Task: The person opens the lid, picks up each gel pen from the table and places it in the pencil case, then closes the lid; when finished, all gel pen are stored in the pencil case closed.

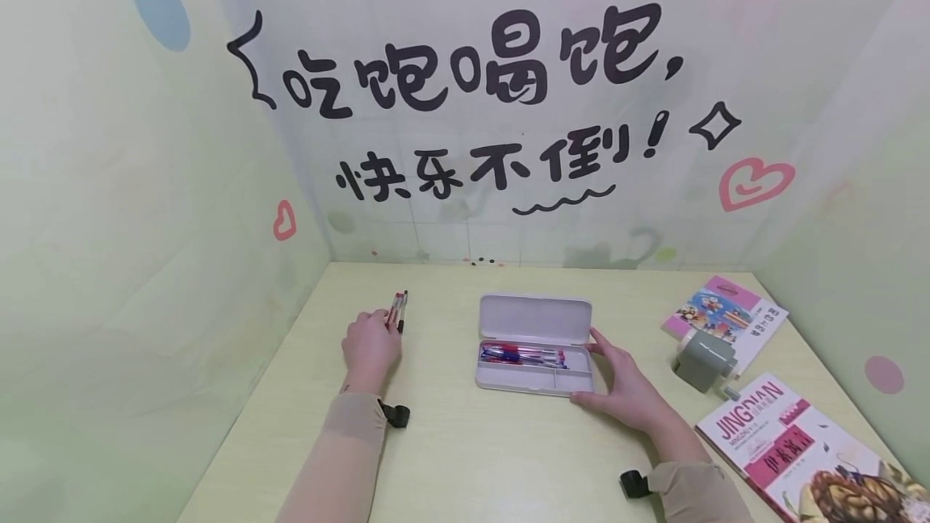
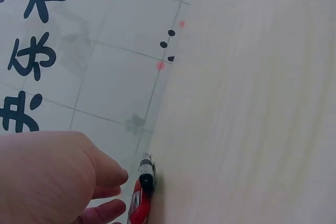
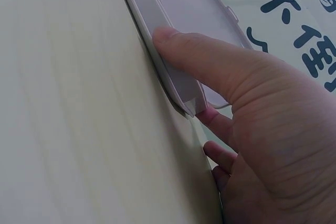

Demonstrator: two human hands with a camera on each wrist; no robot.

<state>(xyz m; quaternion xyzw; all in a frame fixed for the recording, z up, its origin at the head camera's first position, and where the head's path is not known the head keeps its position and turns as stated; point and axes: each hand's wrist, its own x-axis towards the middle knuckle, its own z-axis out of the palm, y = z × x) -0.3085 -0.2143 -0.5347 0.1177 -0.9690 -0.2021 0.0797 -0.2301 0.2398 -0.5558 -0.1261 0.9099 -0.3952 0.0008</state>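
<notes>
A small group of pens (image 1: 397, 311) with red and black parts lies on the left side of the table. My left hand (image 1: 371, 349) is right beside them; in the left wrist view its thumb and fingers are loosely bent, with a narrow gap to the red pen (image 2: 139, 205). A pale pencil case (image 1: 535, 317) stands with its lid raised, and several red and blue pens (image 1: 521, 355) lie in its long compartment. My right hand (image 1: 630, 390) grips the case's right end, thumb (image 3: 191, 51) at the front edge and fingers round the far side.
Right of the case stands a grey-green pencil sharpener (image 1: 703, 361), overlapping a pink-and-blue booklet (image 1: 715, 315). A magazine-like book (image 1: 799, 446) lies at the table's right front. Pale printed walls (image 1: 508, 240) close off the back and both sides of the table (image 1: 465, 458).
</notes>
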